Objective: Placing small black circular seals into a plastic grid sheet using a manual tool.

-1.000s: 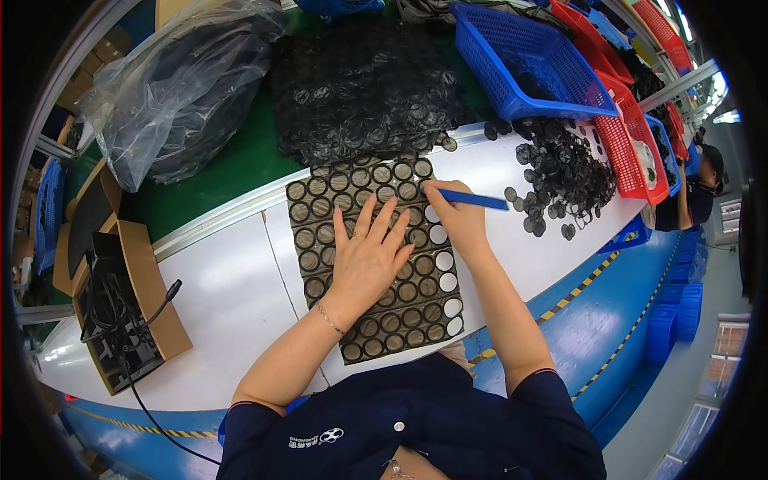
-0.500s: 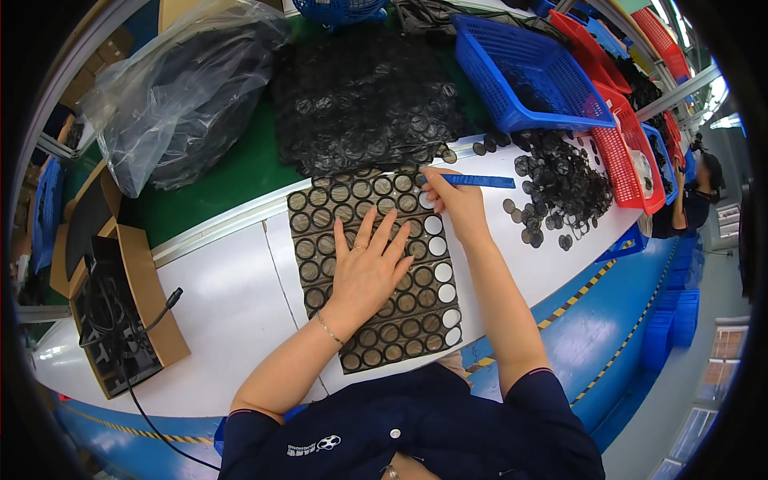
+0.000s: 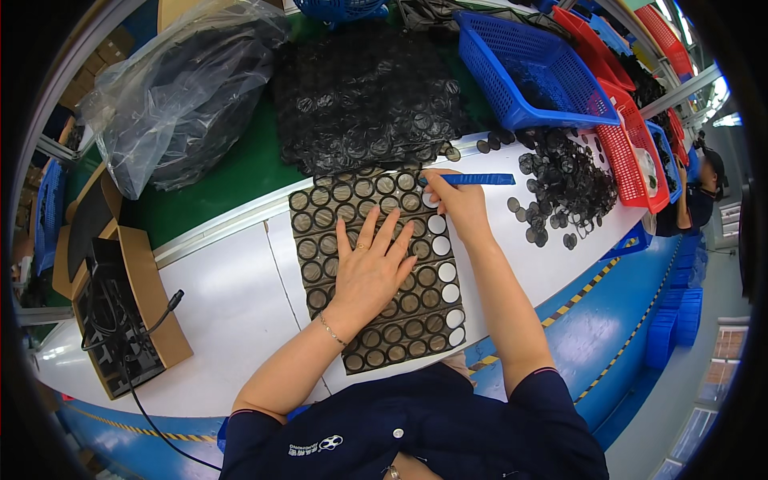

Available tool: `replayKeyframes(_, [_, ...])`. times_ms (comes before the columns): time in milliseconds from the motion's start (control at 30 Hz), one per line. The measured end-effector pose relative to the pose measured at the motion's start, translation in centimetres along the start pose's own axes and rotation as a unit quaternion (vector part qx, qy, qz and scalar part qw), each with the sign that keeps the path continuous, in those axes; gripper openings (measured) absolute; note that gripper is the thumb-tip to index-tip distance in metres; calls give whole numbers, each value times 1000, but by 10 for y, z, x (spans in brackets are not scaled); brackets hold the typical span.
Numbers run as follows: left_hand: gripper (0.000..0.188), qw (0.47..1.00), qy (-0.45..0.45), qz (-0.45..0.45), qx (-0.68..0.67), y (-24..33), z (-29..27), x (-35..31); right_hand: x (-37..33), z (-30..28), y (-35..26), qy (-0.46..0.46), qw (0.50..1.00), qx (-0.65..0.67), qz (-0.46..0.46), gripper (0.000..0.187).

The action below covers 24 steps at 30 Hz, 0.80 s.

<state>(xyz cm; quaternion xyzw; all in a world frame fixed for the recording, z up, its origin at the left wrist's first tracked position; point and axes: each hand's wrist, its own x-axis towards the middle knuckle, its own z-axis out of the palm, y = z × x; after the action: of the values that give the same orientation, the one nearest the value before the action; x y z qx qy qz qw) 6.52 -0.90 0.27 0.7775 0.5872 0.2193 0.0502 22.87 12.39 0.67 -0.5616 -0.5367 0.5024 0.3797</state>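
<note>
A brownish translucent sheet (image 3: 324, 244) with rows of black-rimmed circles lies on the white table. Along its right edge, several circles show plain white. My left hand (image 3: 372, 268) rests flat on the middle of this sheet, its fingers spread. Pinched in my right hand (image 3: 462, 204) is a slim blue-handled tool (image 3: 488, 179), its handle pointing right. My right fingertips are at the sheet's upper right corner; the tool's working end is too small to make out. A pile of similar dark sheets (image 3: 360, 96) lies just beyond.
Loose black discs (image 3: 568, 180) lie heaped to the right, below a blue basket (image 3: 524, 76) and a red basket (image 3: 628, 152). A clear plastic bag (image 3: 188, 96) fills the far left. Nearer stands a cardboard box (image 3: 148, 280) with a black cable. Another person (image 3: 704, 192) is at the far right.
The whole view has shifted very slightly. Both hands keep nearly the same places, the left flat on the sheet and the right at its upper right corner with the tool.
</note>
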Motion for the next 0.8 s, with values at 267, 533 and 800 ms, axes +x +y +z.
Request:
replayKeyframes(267, [46, 1000, 15, -1, -10, 1, 0, 1, -1, 0, 0, 2, 1000, 18, -3, 30])
replayKeyframes(533, [46, 1000, 17, 0, -9, 1, 0, 1, -3, 1, -1, 4, 1000, 9, -10, 29])
replayKeyframes(800, [48, 1000, 2, 3, -1, 1, 0, 2, -4, 10, 9, 75, 973, -118, -181, 19])
